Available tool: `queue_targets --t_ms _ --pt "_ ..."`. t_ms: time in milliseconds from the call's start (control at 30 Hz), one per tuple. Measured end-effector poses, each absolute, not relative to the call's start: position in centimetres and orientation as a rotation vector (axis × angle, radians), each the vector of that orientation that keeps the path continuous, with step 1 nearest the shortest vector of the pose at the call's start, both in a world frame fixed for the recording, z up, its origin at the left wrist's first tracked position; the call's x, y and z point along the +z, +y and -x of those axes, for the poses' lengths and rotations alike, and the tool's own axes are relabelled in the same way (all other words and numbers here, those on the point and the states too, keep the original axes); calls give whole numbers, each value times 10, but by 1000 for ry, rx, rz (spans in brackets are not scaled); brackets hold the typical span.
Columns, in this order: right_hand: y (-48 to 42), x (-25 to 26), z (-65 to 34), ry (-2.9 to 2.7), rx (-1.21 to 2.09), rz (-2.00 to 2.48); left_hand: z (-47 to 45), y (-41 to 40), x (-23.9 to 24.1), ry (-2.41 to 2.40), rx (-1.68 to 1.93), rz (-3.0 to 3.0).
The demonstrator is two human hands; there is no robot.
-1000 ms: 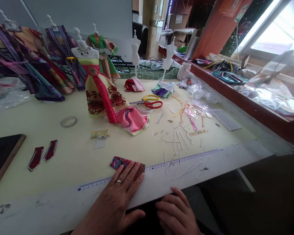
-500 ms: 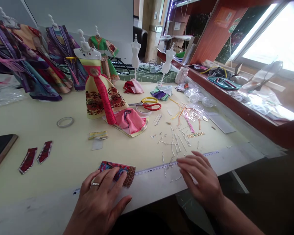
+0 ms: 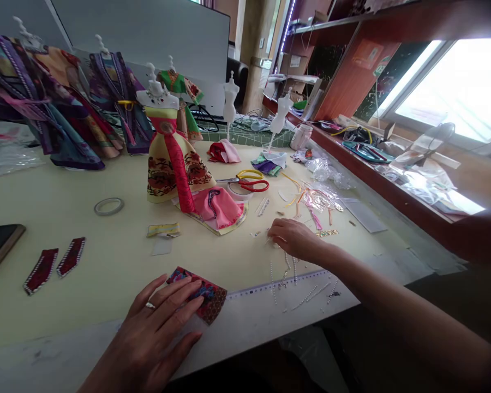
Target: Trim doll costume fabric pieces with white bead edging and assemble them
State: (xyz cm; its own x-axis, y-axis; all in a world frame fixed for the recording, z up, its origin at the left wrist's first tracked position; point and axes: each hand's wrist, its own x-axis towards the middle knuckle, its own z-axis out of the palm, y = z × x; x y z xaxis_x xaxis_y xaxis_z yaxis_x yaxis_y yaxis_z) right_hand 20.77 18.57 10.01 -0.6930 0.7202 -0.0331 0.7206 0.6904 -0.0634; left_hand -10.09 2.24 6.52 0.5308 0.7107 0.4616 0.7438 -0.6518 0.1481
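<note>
My left hand lies with its fingers stretched over a small patterned fabric piece in blue, red and brown, at the table's front edge. My right hand is farther out, over strands of small white beads. Its fingers are bent down and together; the tips are partly hidden, and I cannot make out what is between them. More bead strands lie nearer the edge, by a clear ruler. A short gold glittering strip is just beyond my right forearm.
Scissors with red and yellow handles lie past a pink cloth. A doll dress stands on a mannequin. Two red trim pieces and a tape roll are at left. Ribbons and plastic bags lie at right.
My right hand has moved forward and left, from the near end of the ruler to the bead strands, and its fingers have bent down. My left hand stays on the fabric piece.
</note>
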Motion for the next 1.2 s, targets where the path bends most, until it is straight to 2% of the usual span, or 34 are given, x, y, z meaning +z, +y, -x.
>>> queue_targets --t_ms 300,600,767,900,1033,1200 --pt "194 114 -195 2701 -33 -1106 109 18 52 -1292 -904 2592" --pt "195 116 -192 2651 6 -1058 97 26 76 -1269 -875 2637" --pt "194 115 -192 2653 16 -1043 67 49 103 -1417 -868 2683" --pt "191 113 -193 2650 21 -1078 27 95 117 -1642 -560 2932" --pt "190 109 -196 2637 31 -1116 -14 139 111 -1679 -424 2970" --pt "189 104 -200 2647 33 -1168 -43 157 108 -1773 -138 2940"
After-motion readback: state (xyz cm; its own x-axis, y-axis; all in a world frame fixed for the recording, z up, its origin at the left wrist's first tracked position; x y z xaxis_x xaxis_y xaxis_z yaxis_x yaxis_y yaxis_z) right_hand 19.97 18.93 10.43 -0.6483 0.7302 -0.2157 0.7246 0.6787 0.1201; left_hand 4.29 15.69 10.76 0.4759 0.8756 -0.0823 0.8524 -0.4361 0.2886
